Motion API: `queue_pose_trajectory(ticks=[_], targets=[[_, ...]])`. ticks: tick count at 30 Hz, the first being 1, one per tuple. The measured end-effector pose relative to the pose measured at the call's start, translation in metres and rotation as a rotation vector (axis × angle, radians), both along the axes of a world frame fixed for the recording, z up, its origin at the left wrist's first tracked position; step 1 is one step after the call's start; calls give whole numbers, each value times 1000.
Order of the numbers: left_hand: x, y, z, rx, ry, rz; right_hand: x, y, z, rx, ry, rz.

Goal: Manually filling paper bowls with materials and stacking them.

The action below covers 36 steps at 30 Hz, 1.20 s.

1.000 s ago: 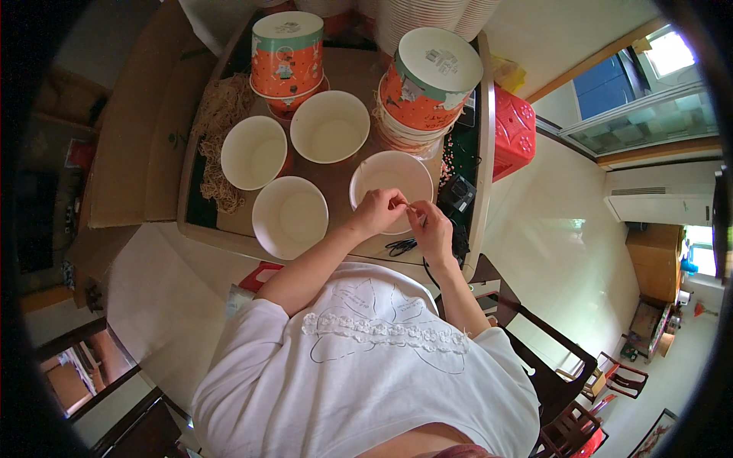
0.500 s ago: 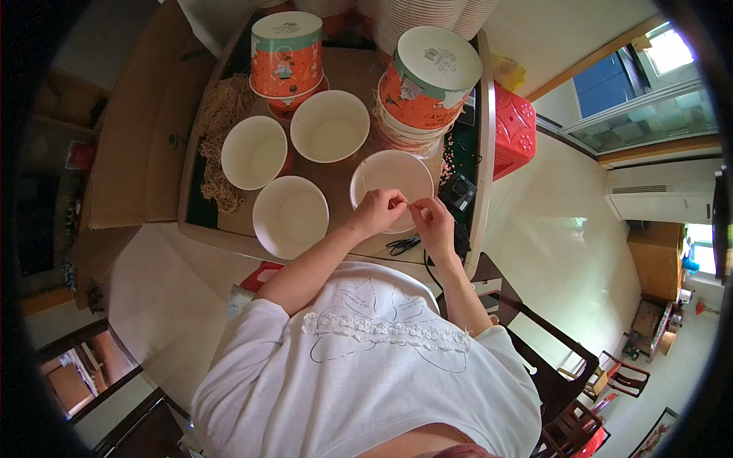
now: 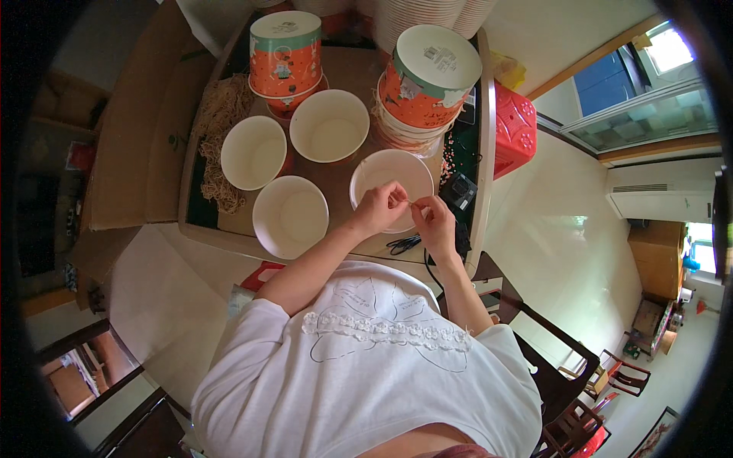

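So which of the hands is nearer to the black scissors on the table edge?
Right. The right hand is just above the black scissors, its wrist beside them. The left hand sits farther off, over the rim of the nearest white bowl.

Premises: a private home, living or dining room, used for hand work. Evidence: pale tiled floor (image 3: 565, 229) around a wooden table (image 3: 343, 183); dark wooden chairs (image 3: 588, 397) right of and behind the table; a red plastic stool (image 3: 513, 130) just right of it; sliding glass doors (image 3: 649, 99) further right; paper bowls (image 3: 330, 126) and noodles (image 3: 217, 137) on the table.
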<state>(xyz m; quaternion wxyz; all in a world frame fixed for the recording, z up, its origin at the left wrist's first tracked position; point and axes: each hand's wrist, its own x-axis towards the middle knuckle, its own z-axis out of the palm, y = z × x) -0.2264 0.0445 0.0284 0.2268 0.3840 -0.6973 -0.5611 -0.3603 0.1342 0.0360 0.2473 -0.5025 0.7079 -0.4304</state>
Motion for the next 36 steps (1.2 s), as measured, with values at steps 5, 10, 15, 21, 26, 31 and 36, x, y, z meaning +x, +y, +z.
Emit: queue_pose_trajectory(ticks=[5, 10, 15, 21, 26, 31, 36], targets=[[2, -2, 6, -184, -56, -70, -2, 1, 0, 25, 2, 9], [1, -1, -4, -196, -61, -44, -1, 1, 0, 42, 32, 42], [1, -1, -12, -123, -43, -28, -1, 2, 3, 66, 11, 65], [1, -2, -15, -59, -27, -38, -3, 3, 2, 33, 36, 46], [2, -2, -15, -46, -36, -30, 1, 3, 14, 62, -24, 58], [3, -2, -15, -16, -41, -26, -5, 5, -7, 42, -2, -40], [4, -1, -16, -37, -48, -19, -1, 5, 1, 39, -23, 68]])
